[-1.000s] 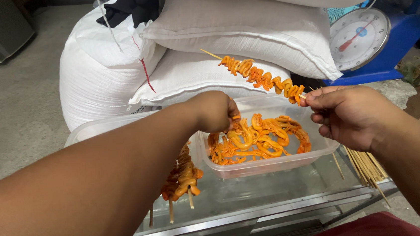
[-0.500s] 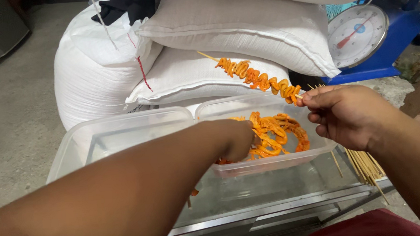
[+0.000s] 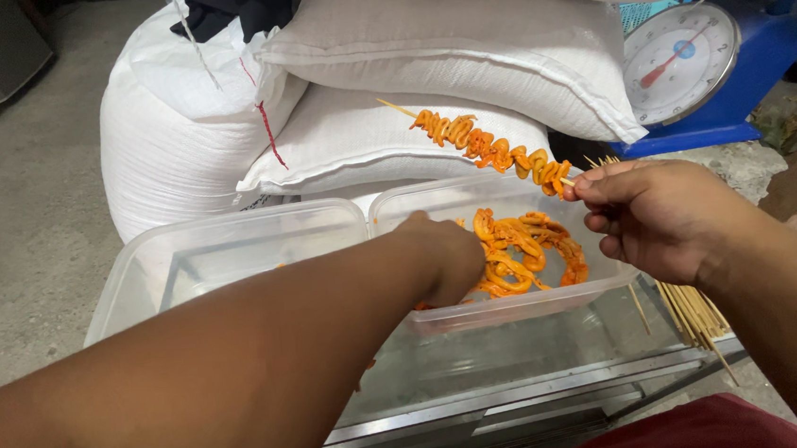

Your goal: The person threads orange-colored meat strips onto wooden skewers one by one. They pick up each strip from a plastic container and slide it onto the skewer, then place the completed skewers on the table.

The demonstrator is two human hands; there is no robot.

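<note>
My right hand [image 3: 656,218] pinches the near end of a thin wooden skewer [image 3: 485,146] threaded with orange curled pieces of meat; the skewer points up and to the left over the white sacks. My left hand [image 3: 443,254] reaches down into a clear plastic tub [image 3: 519,311] holding a heap of loose orange meat pieces [image 3: 524,252]. Its fingers are buried among the pieces, so I cannot see whether they grip any.
A second clear plastic tub [image 3: 138,282] sits left of the first, both on a glass-topped surface with a metal frame [image 3: 489,406]. Bare wooden skewers [image 3: 695,314] lie at the right. Stacked white sacks [image 3: 378,83] rise behind, and a dial scale [image 3: 681,61] stands on a blue base.
My left hand has dropped from the tub's rim down into the heap of orange pieces. My forearm now hides the finished skewers seen below the tub a second ago. My right hand has held still.
</note>
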